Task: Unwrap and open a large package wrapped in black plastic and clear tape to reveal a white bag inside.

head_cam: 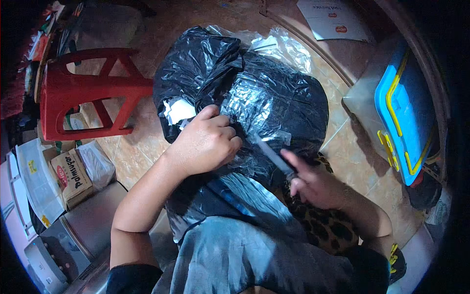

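A large bundle wrapped in black plastic [293, 99] lies before me, with shiny clear tape [253, 103] across its middle. My left hand [211, 141] is closed on the crumpled black plastic at its near side. White material [180, 111] shows through an opening left of that hand. My right hand [312, 180], slightly blurred, grips a knife [273, 154] by its handle. The blade points up and left, close over the near part of the bundle; whether it touches the plastic I cannot tell.
A red plastic stool [88, 88] lies at the left, above a cardboard box [71, 178] and a white plastic packet [96, 163]. At the right stands a translucent storage box with a blue lid [398, 110] and yellow clips. Clear plastic [286, 47] lies behind the bundle on the tiled floor [334, 117].
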### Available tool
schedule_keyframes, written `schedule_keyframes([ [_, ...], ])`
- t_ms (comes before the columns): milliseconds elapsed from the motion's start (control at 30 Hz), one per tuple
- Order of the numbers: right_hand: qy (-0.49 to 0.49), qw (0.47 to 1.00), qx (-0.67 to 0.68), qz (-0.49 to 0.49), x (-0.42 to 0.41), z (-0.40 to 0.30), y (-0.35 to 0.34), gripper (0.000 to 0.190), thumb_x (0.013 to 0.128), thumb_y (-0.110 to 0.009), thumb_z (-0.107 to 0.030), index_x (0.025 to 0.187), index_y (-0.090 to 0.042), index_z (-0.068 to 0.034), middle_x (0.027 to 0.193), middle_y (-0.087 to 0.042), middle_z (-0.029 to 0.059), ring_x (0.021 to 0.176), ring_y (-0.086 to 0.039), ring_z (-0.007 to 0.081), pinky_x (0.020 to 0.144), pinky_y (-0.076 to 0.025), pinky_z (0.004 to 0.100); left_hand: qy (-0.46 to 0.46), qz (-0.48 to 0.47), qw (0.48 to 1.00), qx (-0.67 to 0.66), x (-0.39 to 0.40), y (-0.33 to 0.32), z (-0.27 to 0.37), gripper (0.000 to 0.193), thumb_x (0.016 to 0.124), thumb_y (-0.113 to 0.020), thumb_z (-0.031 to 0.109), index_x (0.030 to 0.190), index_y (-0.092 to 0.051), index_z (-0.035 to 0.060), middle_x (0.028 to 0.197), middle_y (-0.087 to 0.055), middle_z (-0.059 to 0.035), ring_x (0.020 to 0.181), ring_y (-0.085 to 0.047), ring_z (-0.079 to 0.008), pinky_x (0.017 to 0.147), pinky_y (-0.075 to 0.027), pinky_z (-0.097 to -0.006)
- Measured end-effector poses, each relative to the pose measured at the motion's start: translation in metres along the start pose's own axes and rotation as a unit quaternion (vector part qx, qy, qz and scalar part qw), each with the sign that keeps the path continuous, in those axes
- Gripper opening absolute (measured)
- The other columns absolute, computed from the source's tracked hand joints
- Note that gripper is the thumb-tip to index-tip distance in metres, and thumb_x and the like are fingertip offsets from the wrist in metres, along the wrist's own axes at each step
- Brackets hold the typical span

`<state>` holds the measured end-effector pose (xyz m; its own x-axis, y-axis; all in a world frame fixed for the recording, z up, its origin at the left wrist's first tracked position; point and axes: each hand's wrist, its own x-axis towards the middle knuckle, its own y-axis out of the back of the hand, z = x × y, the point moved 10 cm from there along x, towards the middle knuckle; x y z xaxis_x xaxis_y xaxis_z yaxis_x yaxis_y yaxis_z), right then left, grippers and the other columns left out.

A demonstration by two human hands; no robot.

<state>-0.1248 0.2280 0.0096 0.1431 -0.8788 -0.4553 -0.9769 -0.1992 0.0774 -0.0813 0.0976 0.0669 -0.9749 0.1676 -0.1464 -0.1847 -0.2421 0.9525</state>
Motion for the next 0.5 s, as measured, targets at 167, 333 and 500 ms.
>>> schedule_keyframes([
  [167, 0.094, 0.964, -0.24, 0.07, 0.012, 0.011, -0.022, 0.061, 0.081, -0.052, -0.01, 0.137, -0.027, -0.003, 0.056, -0.055, 0.011, 0.039, -0.052, 0.0231, 0.04, -0.045, 0.0353, -0.055, 0.004, 0.998, 0.029, -0.016, 0.008, 0.016, 0.012, 0.068, -0.058, 0.023, 0.063, -0.056, 0.0131, 0.06, -0.048, 0.001, 0.07, -0.051, -0.0155, 0.072, -0.038, -0.0307],
  [333, 0.095, 0.969, -0.203, 0.108, 0.016, 0.018, -0.017, 0.059, 0.079, -0.052, -0.008, 0.134, -0.032, -0.003, 0.053, -0.053, 0.0113, 0.041, -0.052, 0.0235, 0.043, -0.045, 0.0355, -0.07, -0.008, 0.995, 0.067, -0.051, 0.013, 0.01, 0.008, 0.065, -0.055, 0.023, 0.064, -0.054, 0.0148, 0.064, -0.048, 0.0023, 0.07, -0.05, -0.0145, 0.079, -0.041, -0.0313],
  [500, 0.105, 0.975, -0.162, 0.112, 0.014, 0.018, -0.01, 0.057, 0.081, -0.049, -0.01, 0.135, -0.03, -0.004, 0.05, -0.051, 0.0101, 0.039, -0.052, 0.0227, 0.042, -0.045, 0.035, -0.016, -0.062, 0.995, 0.074, -0.06, 0.012, -0.009, 0.004, 0.07, -0.055, 0.021, 0.069, -0.056, 0.0166, 0.067, -0.05, 0.0015, 0.072, -0.05, -0.0152, 0.081, -0.039, -0.0366],
])
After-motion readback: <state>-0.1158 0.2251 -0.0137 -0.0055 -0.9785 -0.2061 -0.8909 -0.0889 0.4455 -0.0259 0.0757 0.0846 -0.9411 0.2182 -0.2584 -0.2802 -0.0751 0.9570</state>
